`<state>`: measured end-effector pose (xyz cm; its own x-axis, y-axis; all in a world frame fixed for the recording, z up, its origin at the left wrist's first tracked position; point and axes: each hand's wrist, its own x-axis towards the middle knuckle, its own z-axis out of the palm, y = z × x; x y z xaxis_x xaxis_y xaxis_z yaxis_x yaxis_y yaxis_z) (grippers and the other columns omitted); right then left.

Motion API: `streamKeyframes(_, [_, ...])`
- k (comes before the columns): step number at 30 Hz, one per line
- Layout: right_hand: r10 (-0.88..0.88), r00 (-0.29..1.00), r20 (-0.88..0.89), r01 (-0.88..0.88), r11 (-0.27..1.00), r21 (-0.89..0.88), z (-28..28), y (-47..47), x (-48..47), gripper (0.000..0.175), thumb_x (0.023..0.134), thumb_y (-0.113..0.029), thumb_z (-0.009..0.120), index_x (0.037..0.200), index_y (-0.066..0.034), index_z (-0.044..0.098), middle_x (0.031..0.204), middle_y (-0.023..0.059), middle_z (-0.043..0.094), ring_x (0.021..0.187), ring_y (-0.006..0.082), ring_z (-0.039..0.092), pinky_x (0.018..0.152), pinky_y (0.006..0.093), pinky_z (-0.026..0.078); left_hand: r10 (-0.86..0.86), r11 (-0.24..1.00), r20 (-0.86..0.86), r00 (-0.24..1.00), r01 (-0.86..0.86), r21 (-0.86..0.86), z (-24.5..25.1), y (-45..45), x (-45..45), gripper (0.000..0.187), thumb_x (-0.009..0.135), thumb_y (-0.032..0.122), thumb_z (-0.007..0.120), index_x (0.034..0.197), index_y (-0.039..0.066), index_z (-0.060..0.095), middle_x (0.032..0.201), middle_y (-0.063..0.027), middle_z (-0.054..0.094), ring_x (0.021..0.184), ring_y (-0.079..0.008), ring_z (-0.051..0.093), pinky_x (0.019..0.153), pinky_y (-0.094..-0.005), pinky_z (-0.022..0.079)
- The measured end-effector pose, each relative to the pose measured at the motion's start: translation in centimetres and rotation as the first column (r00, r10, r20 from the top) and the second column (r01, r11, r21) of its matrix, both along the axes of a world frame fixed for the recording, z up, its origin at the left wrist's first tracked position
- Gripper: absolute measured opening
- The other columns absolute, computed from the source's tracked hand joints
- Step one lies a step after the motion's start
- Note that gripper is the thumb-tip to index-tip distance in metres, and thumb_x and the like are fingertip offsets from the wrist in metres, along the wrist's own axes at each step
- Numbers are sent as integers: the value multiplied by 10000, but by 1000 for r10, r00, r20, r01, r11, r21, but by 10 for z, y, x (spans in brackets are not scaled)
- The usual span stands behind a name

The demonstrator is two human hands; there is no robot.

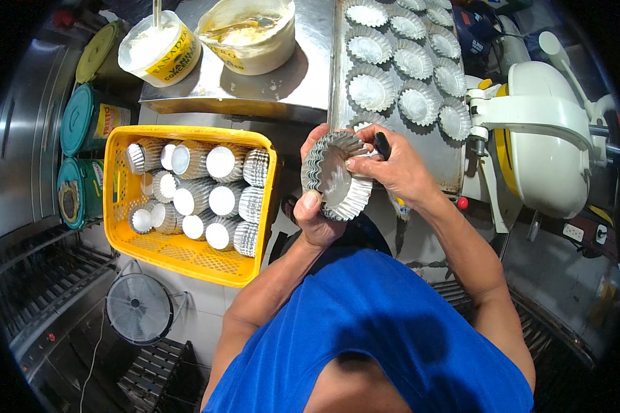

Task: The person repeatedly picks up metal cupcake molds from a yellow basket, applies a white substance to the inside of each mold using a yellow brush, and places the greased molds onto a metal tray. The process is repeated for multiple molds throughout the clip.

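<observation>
My left hand grips a stack of fluted metal baking molds from its left and lower side, held tilted in front of my body. At the stack's right rim, my right hand pinches the top mold with thumb and fingers; a black handle, its tool mostly hidden, is also in that hand. Several fluted molds stand spaced on a metal baking tray beyond my hands. More stacked molds lie on their sides in a yellow plastic crate at left.
A tub with white contents and a tub with a brush stand on a steel table. A white mixer is at right. A floor fan and green-lidded buckets are at left.
</observation>
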<state>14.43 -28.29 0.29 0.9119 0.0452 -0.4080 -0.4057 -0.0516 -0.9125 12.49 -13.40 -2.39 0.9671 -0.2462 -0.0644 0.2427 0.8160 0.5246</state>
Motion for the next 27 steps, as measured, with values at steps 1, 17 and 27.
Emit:
streamKeyframes(1, [-17,999,30,16,1000,25,-2,1,1,370,807,-132,857,1086,-2,651,906,-14,592,801,68,563,719,220,486,3,1000,12,1000,-4,23,0,0,0,1103,722,634,683,1559,43,273,1459,-213,476,1324,-389,533,1119,-524,449])
streamKeyframes(17, [80,996,41,-80,997,0,8,7,12,384,864,-118,809,1183,-20,618,1000,-9,616,834,45,557,769,219,485,36,995,33,999,-33,-95,2,-2,3,1108,670,466,791,1556,86,246,1461,-182,430,1330,-352,510,1148,-492,417])
streamKeyframes(27, [124,970,211,-44,937,-348,14,-9,1,271,851,-61,765,1094,-6,658,951,-18,623,730,8,482,671,187,427,51,999,48,998,-51,-2,0,-4,1,1127,679,481,792,1571,91,225,1499,-187,399,1342,-355,503,1153,-488,402])
